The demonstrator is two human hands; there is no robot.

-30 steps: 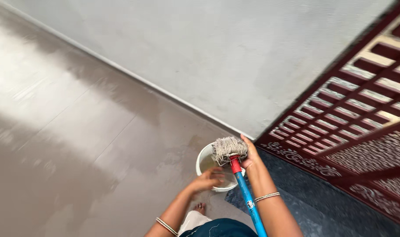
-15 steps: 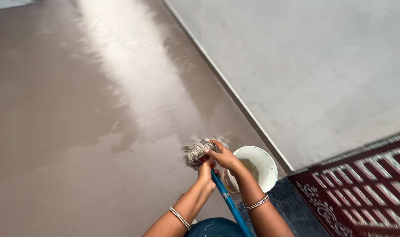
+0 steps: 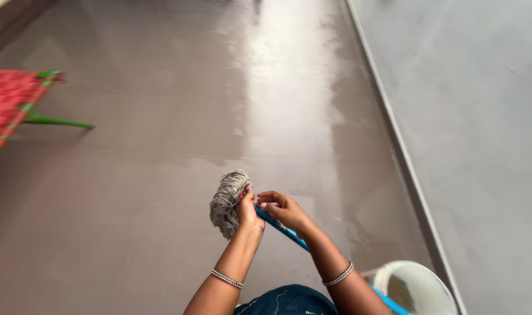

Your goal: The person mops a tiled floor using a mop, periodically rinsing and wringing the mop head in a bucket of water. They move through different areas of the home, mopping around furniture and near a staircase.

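Head view: we hold a mop (image 3: 228,201) up over the wet floor (image 3: 161,116). Left hand (image 3: 248,213) is clenched around the strands at the base of the grey mop head, right hand (image 3: 286,211) grips the blue handle (image 3: 280,226) just below it, fingers wrapped. Mop sits in front of us, off the floor, well apart from the white bucket (image 3: 415,289) at lower right by the wall (image 3: 482,116). A red woven cot (image 3: 12,105) is far left. Risks, as we judge: strands dripping onto the floor since the bucket isn't underneath; a slip on the glossy wet patch; loose grip letting the head twist free.
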